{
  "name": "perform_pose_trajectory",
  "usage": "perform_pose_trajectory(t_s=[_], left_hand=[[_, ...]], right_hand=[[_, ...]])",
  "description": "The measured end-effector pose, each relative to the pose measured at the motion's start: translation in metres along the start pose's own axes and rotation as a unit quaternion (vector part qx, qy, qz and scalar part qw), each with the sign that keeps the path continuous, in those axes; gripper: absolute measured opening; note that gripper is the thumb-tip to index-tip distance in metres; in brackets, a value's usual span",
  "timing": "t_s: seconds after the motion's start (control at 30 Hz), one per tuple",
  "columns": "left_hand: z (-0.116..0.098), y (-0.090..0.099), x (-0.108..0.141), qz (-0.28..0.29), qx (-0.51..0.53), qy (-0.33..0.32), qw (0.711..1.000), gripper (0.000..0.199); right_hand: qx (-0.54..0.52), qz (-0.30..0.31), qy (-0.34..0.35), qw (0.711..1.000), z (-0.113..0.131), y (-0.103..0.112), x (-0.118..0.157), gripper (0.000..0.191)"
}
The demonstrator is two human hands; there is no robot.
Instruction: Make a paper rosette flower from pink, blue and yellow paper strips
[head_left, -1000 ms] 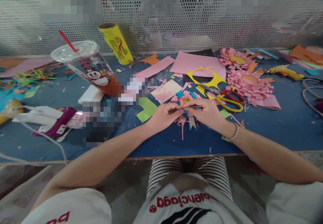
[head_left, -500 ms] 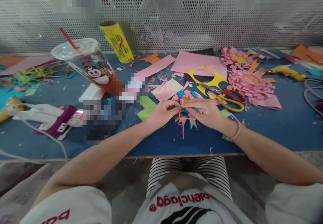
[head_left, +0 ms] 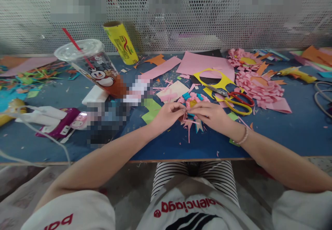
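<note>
Close together over the middle of the blue table, my left hand [head_left: 168, 116] and my right hand [head_left: 214, 115] have their fingertips pinched on a thin pink paper strip [head_left: 192, 121]. Behind and partly under the fingers lies a pink and blue paper flower [head_left: 193, 100] with a yellow centre and ribbon-like tails. Scissors [head_left: 237, 102] with red and yellow handles rest just beyond my right hand, beside yellow paper [head_left: 202, 75] with round cut-outs. Green paper [head_left: 150, 109] lies left of the flower. My fingers hide part of the strip.
A drink cup [head_left: 100, 72] with a red straw and a yellow tube [head_left: 121, 43] stand at the back left. Two pink paper flowers [head_left: 259, 88] and a yellow glue gun [head_left: 298, 73] lie at the right. A white cable [head_left: 49, 138] runs across the left.
The fingers of my right hand have straightened and shifted slightly, and more of the pink strip and flower shows between my hands. My left hand keeps its pinch.
</note>
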State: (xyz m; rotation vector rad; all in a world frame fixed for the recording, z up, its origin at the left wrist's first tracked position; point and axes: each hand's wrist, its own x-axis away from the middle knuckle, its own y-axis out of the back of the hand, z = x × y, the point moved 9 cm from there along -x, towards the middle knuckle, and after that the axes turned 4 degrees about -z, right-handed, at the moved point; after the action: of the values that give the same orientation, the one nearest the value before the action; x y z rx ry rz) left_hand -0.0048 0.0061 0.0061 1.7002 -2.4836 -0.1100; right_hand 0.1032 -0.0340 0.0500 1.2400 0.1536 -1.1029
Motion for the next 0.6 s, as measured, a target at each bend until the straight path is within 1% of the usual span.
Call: perform_pose_trajectory(t_s=[0.17,0.3,0.4,0.5,0.6], left_hand=[[0.002,0.0,-0.001,0.001,0.017,0.007,1.0,0.009],[0.003,-0.001,-0.001,0.006,0.02,0.013,1.0,0.01],[0.003,-0.003,0.0,0.011,0.023,0.017,1.0,0.01],[0.005,-0.003,0.0,0.007,0.029,0.026,0.999,0.01],[0.006,-0.002,0.0,0.003,0.024,0.028,0.999,0.012]], right_hand=[[0.028,0.021,0.017,0.999,0.003,-0.003,0.003,0.027],[0.058,0.042,0.015,0.997,0.003,-0.007,0.006,0.026],[0.093,0.051,0.047,0.993,0.01,-0.008,0.007,0.028],[0.105,0.067,0.084,0.989,0.019,-0.009,0.008,0.03],[0.113,0.08,0.086,0.987,0.02,-0.01,0.009,0.031]])
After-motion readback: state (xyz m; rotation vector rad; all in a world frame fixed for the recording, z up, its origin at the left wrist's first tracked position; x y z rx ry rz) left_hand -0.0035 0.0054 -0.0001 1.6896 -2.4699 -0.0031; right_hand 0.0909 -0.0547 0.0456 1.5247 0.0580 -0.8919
